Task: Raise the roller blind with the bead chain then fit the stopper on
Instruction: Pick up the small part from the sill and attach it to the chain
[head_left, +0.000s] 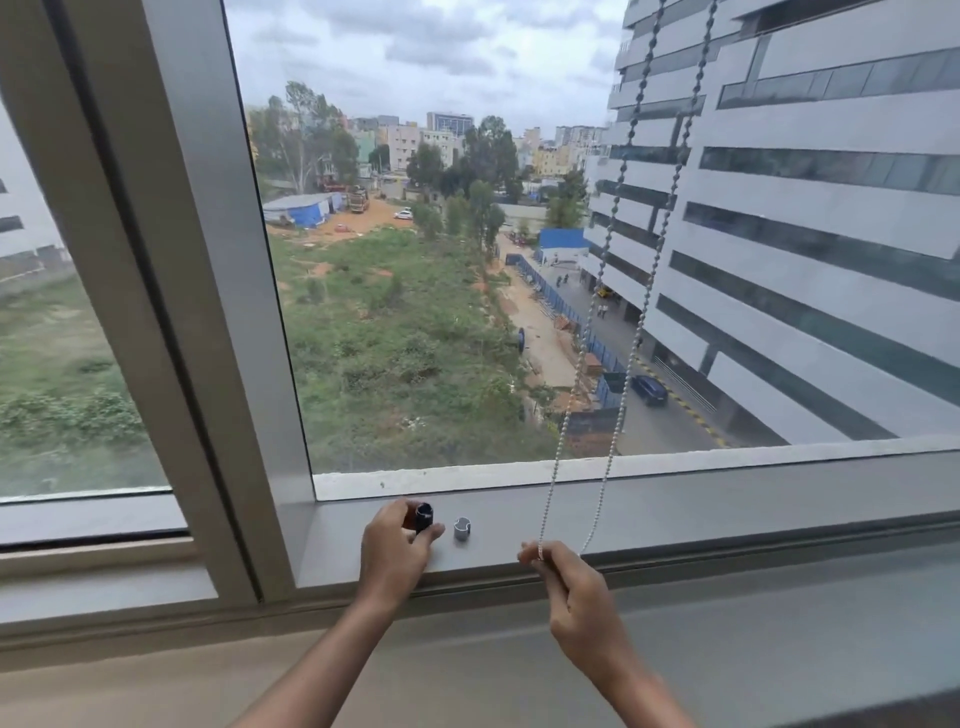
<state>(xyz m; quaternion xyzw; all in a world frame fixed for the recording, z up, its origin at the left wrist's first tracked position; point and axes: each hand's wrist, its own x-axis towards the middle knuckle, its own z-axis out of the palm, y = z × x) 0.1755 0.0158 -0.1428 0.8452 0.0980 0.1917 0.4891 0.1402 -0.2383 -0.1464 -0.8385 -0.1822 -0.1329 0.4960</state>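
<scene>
A looped white bead chain (618, 426) hangs in two strands from the upper right down to the sill. My right hand (574, 597) pinches the bottom of the loop just above the sill's front edge. My left hand (392, 551) grips a small dark cylindrical stopper piece (423, 516) at the sill. A small grey stopper piece (461, 528) lies on the sill between my hands, touching neither. The roller blind itself is out of view above.
The grey window sill (727, 499) runs across in front of me. A thick grey mullion (171, 260) slants down at the left. Through the glass are a green field and an office block.
</scene>
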